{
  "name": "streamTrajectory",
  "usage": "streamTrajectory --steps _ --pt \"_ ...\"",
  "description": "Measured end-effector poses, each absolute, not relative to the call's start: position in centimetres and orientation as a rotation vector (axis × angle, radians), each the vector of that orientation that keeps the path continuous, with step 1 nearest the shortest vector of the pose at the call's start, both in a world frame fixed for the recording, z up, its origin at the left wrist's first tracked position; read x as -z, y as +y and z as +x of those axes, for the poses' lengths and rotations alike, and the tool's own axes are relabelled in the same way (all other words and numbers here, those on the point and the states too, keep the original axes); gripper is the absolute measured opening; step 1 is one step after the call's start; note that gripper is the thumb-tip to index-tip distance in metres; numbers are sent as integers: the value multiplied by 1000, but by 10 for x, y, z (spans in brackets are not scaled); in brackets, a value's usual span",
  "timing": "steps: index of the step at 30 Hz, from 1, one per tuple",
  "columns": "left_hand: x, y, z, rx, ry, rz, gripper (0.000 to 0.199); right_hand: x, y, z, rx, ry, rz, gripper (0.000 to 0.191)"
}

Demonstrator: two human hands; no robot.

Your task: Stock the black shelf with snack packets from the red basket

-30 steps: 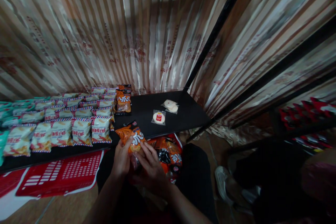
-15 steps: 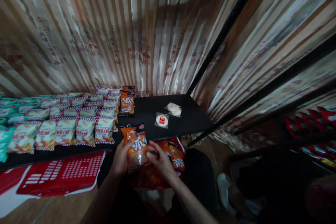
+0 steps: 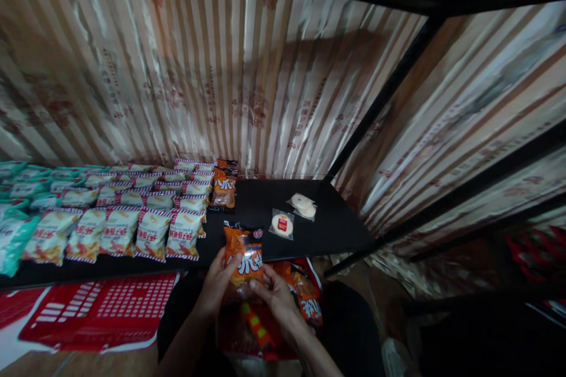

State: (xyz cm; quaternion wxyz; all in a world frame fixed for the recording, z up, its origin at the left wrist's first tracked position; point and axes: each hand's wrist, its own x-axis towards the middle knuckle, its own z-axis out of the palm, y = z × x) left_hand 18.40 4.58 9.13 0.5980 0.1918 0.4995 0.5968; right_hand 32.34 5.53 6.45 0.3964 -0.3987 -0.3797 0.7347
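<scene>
Head view: with thumbs and fingers, my left hand [image 3: 216, 283] and right hand [image 3: 278, 297] pinch an orange snack bag [image 3: 244, 256] above a red basket [image 3: 313, 271], white snack bags [image 3: 117, 232] crowding the black shelf [image 3: 256, 200] leftward, round packets [image 3: 282, 224] rightward.

The held bag [image 3: 247, 250] is glossy plastic film, the shelf [image 3: 260, 194] smooth and matt. Below its left front edge, the basket [image 3: 99, 331] is plastic; behind the back edge, the curtain [image 3: 247, 82] looks sheeny.

The held packet [image 3: 246, 259] is orange (white-lettered, black-topped).
</scene>
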Motion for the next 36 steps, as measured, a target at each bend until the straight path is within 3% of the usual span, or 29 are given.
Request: streamTrajectory --steps 9,19,27,36 --pt "-39 51 176 -1439 1270 582 65 -50 92 306 -1750 -925 -1009 51" --pt "-20 65 162 -1524 1436 507 49 -44 113 294 -1870 -981 -938 52" --pt "-2 84 158 -1508 1609 600 54 -31 126 281 -1776 -971 -990 51" --pt "12 106 149 -1536 2033 1052 35 -32 153 265 -1723 -1031 -1007 44"
